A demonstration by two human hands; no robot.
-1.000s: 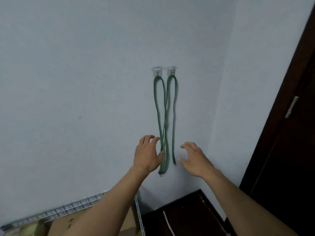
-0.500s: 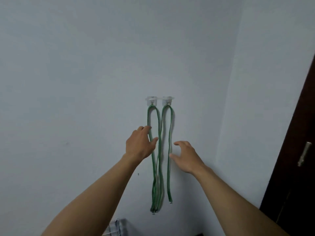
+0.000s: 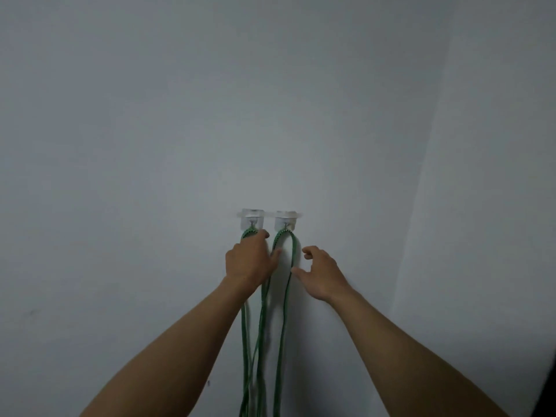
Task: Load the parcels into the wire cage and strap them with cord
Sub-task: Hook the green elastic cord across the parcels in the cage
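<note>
Two green cords hang as long loops from two clear stick-on hooks on the pale wall. The left cord (image 3: pixel 244 332) hangs from the left hook (image 3: pixel 252 217), the right cord (image 3: pixel 284 299) from the right hook (image 3: pixel 285 219). My left hand (image 3: pixel 249 261) lies over the top of the left cord just below its hook, fingers curled around the loop. My right hand (image 3: pixel 320 273) hovers open beside the right cord, thumb near its right strand, holding nothing. No parcels or wire cage are in view.
The pale wall fills the view. A wall corner (image 3: pixel 421 176) runs down at the right. A dark edge (image 3: pixel 549 383), apparently the door, shows at the bottom right corner.
Both hands have risen along the cords to just under the hooks. My left hand has closed around the top of the left loop. The view has tilted up, losing the cage and door.
</note>
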